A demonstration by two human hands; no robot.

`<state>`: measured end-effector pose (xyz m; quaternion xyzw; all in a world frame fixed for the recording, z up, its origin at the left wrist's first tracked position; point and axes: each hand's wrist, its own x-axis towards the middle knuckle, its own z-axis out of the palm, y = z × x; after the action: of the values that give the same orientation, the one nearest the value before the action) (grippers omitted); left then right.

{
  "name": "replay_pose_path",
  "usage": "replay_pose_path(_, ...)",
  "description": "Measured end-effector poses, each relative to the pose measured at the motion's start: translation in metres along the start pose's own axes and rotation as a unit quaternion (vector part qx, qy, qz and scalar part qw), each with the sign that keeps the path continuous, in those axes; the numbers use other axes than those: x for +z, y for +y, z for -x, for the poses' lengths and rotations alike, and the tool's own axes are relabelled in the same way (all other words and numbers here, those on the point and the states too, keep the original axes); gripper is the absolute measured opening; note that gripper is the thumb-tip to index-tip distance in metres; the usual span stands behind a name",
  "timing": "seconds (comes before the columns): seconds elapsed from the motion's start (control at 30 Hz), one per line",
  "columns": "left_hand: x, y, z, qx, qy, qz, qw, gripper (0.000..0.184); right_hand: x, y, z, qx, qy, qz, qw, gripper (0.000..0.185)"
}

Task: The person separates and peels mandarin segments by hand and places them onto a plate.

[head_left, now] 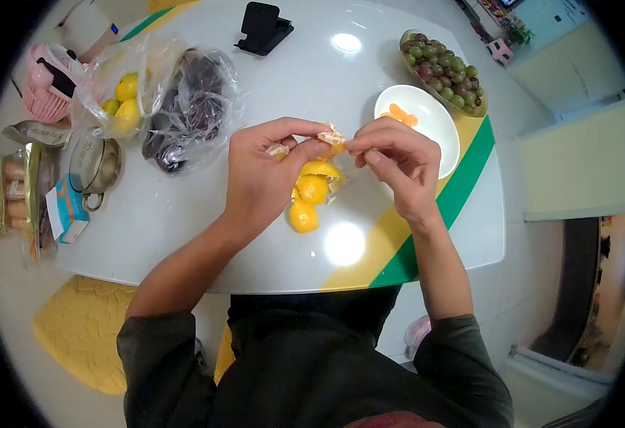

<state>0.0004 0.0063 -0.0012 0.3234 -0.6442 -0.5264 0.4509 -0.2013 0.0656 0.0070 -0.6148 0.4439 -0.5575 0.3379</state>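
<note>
My left hand [259,167] is closed around peeled mandarin; one pale piece [278,151] shows against its palm. Between its thumb and forefinger it pinches a mandarin segment [334,141] with white pith on it. My right hand [401,160] comes in from the other side, fingers curled in a pinch at that segment's edge; whatever is in the pinch is too small to make out. Just below the hands, yellow-orange mandarin peel [312,189] lies on the table in several pieces. Right of them, a white plate [446,143] carries a few orange mandarin segments [401,115].
Grapes [444,68] fill a basket at the back right. A black folding stand [264,28] is at the back. On the left are a bag of yellow fruit [127,103], a dark-filled plastic bag [194,107], a glass mug [97,167], a blue box [68,207] and packaged food [12,189].
</note>
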Motion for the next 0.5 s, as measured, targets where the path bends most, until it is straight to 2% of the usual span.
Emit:
replay_pose_path(0.13, 0.001, -0.004, 0.0, 0.024, 0.004, -0.002, 1.0, 0.013, -0.009, 0.009, 0.001, -0.049, -0.024, 0.031, 0.998, 0.013)
replay_pose_path(0.23, 0.001, -0.006, -0.001, 0.047, -0.001, -0.021, 0.999, 0.012, -0.009, 0.016, 0.0, -0.084, 0.001, 0.1, 0.991, 0.013)
replay_pose_path(0.33, 0.003, -0.008, 0.0, 0.074, 0.002, -0.037, 0.997, 0.012, 0.003, 0.007, -0.001, -0.065, 0.044, 0.094, 0.992, 0.014)
replay_pose_path(0.5, 0.006, -0.007, 0.002, 0.122, 0.003, -0.126, 0.984, 0.012, 0.01, 0.004, -0.001, -0.083, 0.019, 0.139, 0.987, 0.017)
